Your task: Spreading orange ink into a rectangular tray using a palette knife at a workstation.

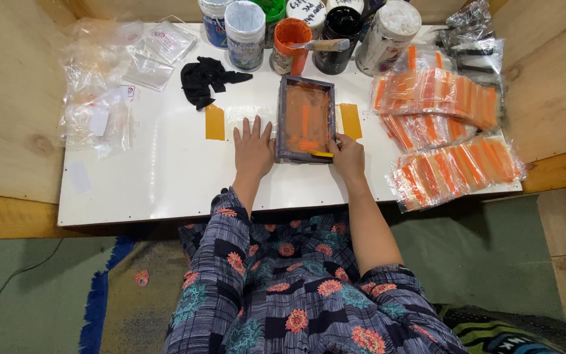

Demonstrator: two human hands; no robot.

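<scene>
White table [165, 183] under all: small printing frame [305, 119] mid-table. Left hand [253, 149] flat, open, pressing beside frame (good, no sliding). Right hand [347, 157] pinching yellow scraper [320, 154] at near edge. Best pulled slow, even. Paint jars [296, 33] behind.

Screen-printing workshop: ink jars [244, 26], printing frame [306, 118]

Bright even light, soft shadows, edges bowed
</scene>
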